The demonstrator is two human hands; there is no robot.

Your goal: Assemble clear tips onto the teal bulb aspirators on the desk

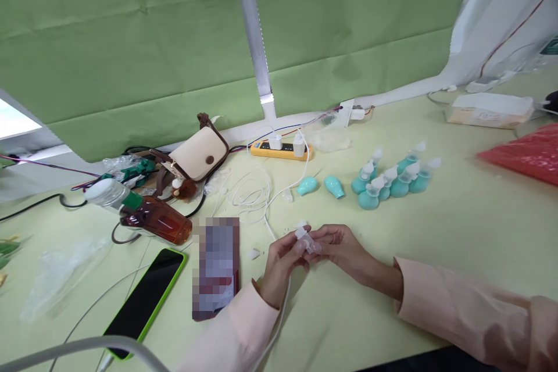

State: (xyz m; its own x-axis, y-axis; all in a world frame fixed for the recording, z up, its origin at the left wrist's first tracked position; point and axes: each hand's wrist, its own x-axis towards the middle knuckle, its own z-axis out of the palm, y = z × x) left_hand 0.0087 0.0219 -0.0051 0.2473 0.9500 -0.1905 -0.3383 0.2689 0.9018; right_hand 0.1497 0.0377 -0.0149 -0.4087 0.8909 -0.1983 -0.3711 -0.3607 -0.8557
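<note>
The yellow power strip [279, 151] fixes the places here. Nearer the wearer than the strip, and slightly to its right, a small translucent piece [308, 243] is held above the tabletop between 2 hands. The left hand [281, 261] pinches it from the left, thumb and fingers closed on it; the right hand [344, 250] grips it from the right the same way. The piece lies at the fingertips of both, its whiter end pointing away from the wearer.

Just to the near right of the strip lie 2 loose teal pieces [307, 186], [334, 186]; farther right, a cluster of teal bulbs [401, 187] with whitish tips. Left of the strip sits a cream bag [198, 154]. Nearer the wearer and left of the strip are an amber bottle [154, 218] and a green-cased phone [146, 299].
</note>
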